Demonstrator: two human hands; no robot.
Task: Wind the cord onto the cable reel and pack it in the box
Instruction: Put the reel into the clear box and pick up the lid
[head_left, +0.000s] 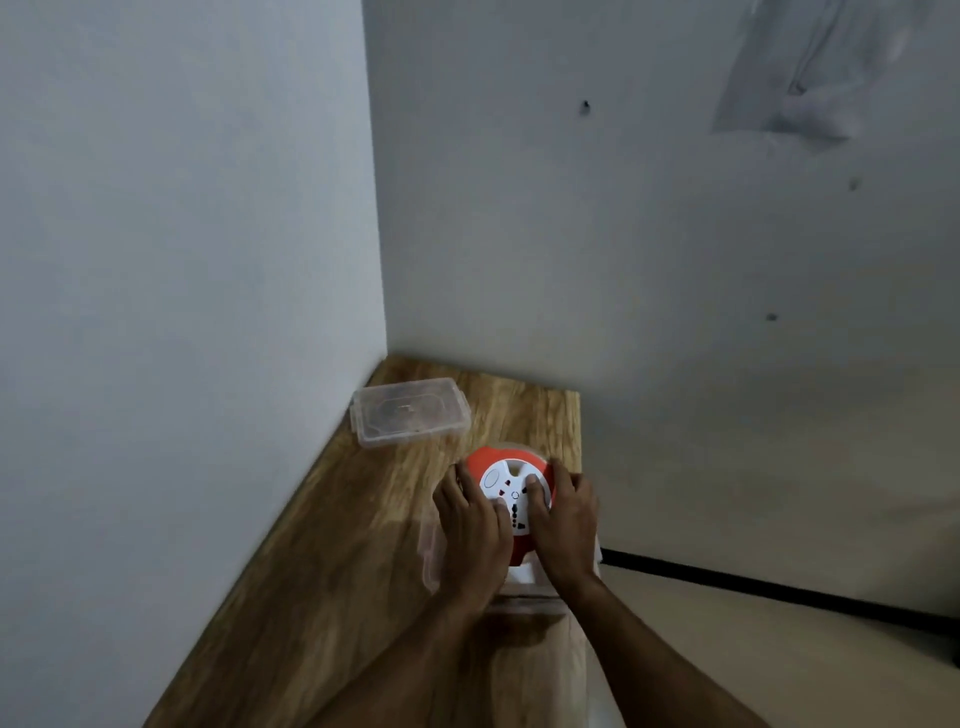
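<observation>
Both forearms enter from the lower edge and meet over the cable reel (511, 493), a round orange body with a white socket face turned upward. The left hand (470, 530) lies on the reel's left side, fingers spread and curved over the rim; the right hand (563, 525) covers the right side, one finger laid on the white face and the others wrapped around the orange edge. Each hand holds the reel; neither is nearer. No loose cord shows, so winding appears complete, though the hands hide part of the rim. The reel sits directly below the fingers, flat, its axis vertical, within a clear box (434, 556) whose wall shows just left of the left hand; how deep it is seated cannot be determined. The coming move is judged a straight downward press or release. Farther back on the wooden table (322, 519), well apart, lies the clear lid (410, 418), near the wall corner.
</observation>
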